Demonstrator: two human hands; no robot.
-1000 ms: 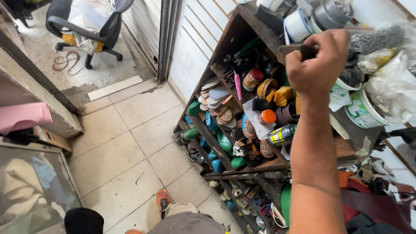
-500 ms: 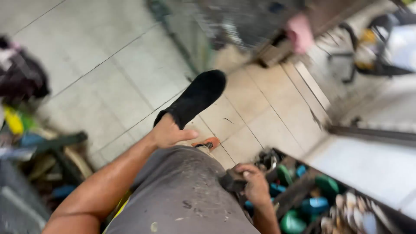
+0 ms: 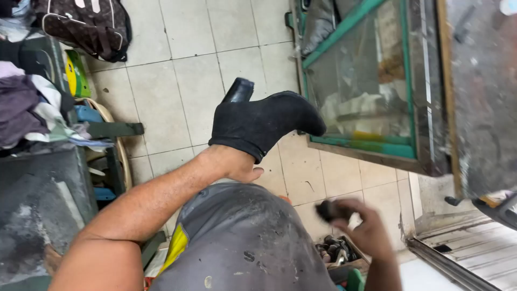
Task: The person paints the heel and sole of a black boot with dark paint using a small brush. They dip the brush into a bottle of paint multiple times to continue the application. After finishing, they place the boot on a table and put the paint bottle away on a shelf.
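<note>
Our left hand (image 3: 229, 164) sits inside the black boot (image 3: 264, 123); keep it steady. Right hand (image 3: 361, 229), fingers closed on a small dark brush (image 3: 329, 210), blurred, works best with short strokes.

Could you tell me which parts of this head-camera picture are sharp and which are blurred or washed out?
Head view: the black suede high-heeled ankle boot over the left hand is sharp under soft, even daylight; the right hand and the small dark object in its grip are motion-blurred; the green-framed glass cabinet shows hazy reflections; the pale floor strip at the lower right corner is overexposed.
</note>
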